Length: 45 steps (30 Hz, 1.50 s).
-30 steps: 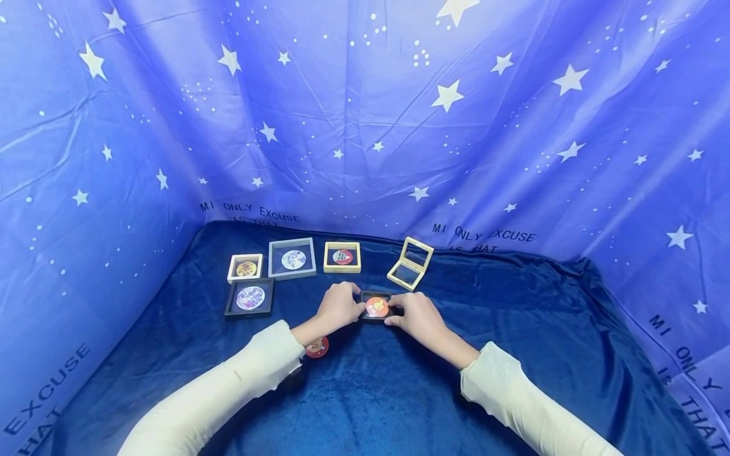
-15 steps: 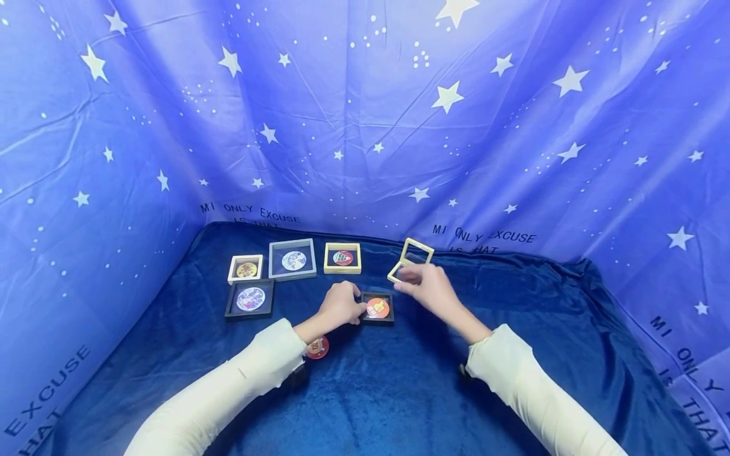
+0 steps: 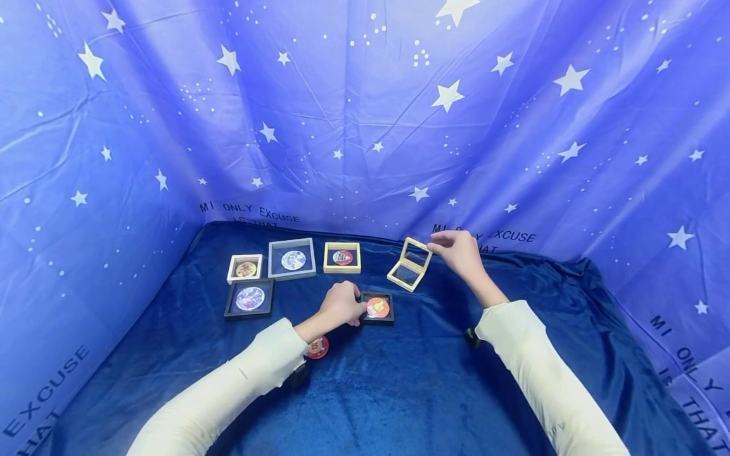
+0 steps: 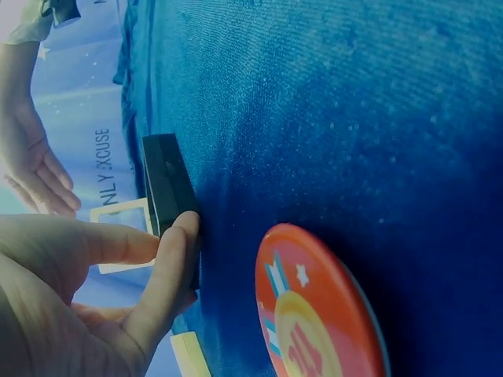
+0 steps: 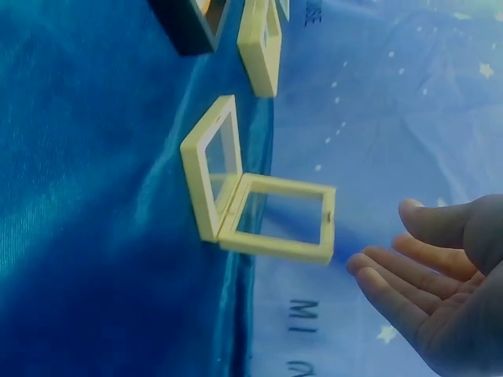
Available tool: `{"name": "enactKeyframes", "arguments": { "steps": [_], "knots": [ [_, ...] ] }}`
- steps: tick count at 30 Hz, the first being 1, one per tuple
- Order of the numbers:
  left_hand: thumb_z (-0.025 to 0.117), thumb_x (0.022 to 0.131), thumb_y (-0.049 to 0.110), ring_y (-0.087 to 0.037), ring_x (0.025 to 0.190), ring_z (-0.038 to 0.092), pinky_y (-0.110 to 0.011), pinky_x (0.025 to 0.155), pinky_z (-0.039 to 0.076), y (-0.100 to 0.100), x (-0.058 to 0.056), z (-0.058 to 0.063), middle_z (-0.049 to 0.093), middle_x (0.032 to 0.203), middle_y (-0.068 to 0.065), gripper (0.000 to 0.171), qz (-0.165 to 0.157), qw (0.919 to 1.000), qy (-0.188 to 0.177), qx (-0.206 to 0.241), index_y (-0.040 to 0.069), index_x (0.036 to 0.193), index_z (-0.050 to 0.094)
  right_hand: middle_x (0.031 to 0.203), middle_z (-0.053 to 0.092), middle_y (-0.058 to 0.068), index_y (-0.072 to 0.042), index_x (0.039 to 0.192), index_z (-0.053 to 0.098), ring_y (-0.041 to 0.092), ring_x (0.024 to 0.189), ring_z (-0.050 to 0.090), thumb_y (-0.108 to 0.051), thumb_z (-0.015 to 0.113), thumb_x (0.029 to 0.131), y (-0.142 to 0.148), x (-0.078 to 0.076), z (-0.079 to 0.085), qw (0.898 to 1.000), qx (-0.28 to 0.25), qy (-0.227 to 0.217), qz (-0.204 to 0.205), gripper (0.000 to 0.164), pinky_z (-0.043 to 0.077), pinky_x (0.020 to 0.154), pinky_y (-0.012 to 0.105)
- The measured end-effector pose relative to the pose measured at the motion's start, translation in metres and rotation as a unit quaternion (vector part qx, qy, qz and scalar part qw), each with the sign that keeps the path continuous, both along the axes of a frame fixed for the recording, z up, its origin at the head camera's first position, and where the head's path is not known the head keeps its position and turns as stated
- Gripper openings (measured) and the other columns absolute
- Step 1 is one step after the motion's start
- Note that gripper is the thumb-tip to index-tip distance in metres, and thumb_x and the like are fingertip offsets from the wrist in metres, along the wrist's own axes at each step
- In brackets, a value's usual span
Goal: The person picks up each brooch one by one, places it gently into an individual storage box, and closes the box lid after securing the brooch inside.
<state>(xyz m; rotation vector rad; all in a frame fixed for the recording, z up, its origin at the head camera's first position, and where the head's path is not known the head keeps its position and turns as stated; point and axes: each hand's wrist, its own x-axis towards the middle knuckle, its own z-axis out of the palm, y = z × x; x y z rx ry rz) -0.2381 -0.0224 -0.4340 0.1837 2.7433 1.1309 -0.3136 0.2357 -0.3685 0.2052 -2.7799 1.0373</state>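
Note:
My left hand grips the left side of a small black display frame, thumb and fingers at its edge. Inside that frame lies a round orange badge. In the left wrist view the black frame appears edge-on beyond the fingers. Farther back, my right hand hangs by the raised lid of a cream hinged display frame, fingers loosely extended. A gap shows between the cream frame and the right fingertips in the right wrist view. A red round badge lies near my left wrist.
Several framed badges stand at the back left: a white frame, a grey frame, a yellow frame and a larger black frame. Blue velvet cloth covers the surface. A starry curtain rises behind.
My right hand has let go of the black frame's right side and moved back and right, passing over the cream frame to beside its lid. My left hand has stayed put.

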Motion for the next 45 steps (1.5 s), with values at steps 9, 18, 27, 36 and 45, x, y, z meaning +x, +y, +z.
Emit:
{"name": "enactKeyframes", "arguments": {
  "steps": [9,18,27,36,45],
  "knots": [
    [0.070,0.093,0.011,-0.009,0.046,0.064,-0.021,0.046,0.043,0.002,0.000,0.001,0.067,0.053,-0.003,0.031,0.001,0.9999,0.011,-0.007,0.010,0.067,0.054,0.119,0.072,0.024,0.003,0.123,0.070,0.041,0.115,0.067,-0.016,0.070,0.097,0.007,-0.012,-0.012,0.999,-0.004,-0.038,-0.027,0.033,0.051,0.099,0.051],
    [0.070,0.091,0.010,-0.008,0.044,0.062,-0.019,0.042,0.034,0.001,-0.001,0.000,0.064,0.049,-0.002,0.042,0.002,0.9997,0.023,-0.011,0.014,0.056,0.047,0.118,0.072,0.025,0.004,0.122,0.071,0.042,0.114,0.067,-0.016,0.070,0.097,0.010,-0.018,-0.021,0.999,-0.010,-0.040,-0.034,0.032,0.050,0.099,0.051],
    [0.071,0.090,0.009,-0.011,0.045,0.064,-0.019,0.041,0.030,0.001,-0.001,-0.001,0.061,0.046,-0.003,0.050,0.005,0.9995,0.029,-0.012,0.017,0.053,0.039,0.121,0.071,0.025,0.005,0.125,0.069,0.042,0.116,0.066,-0.016,0.068,0.098,0.009,-0.019,-0.024,0.998,-0.015,-0.056,-0.033,0.033,0.051,0.098,0.051],
    [0.071,0.089,0.009,-0.008,0.043,0.062,-0.018,0.040,0.030,0.002,-0.002,0.000,0.061,0.045,-0.003,0.052,0.008,0.9995,0.022,-0.022,0.018,0.051,0.036,0.113,0.074,0.024,0.003,0.121,0.072,0.040,0.106,0.071,-0.016,0.068,0.098,0.008,-0.023,-0.031,0.996,-0.036,-0.074,-0.032,0.030,0.057,0.083,0.036],
    [0.072,0.089,0.009,-0.011,0.044,0.065,-0.019,0.040,0.034,0.001,-0.003,0.003,0.064,0.047,-0.005,0.052,0.001,0.9995,0.018,-0.025,0.016,0.047,0.043,0.100,0.076,0.025,0.006,0.113,0.075,0.042,0.098,0.074,-0.011,0.067,0.098,0.006,-0.023,-0.033,0.995,-0.057,-0.070,-0.036,0.024,0.061,0.080,0.038]
  ]
}}
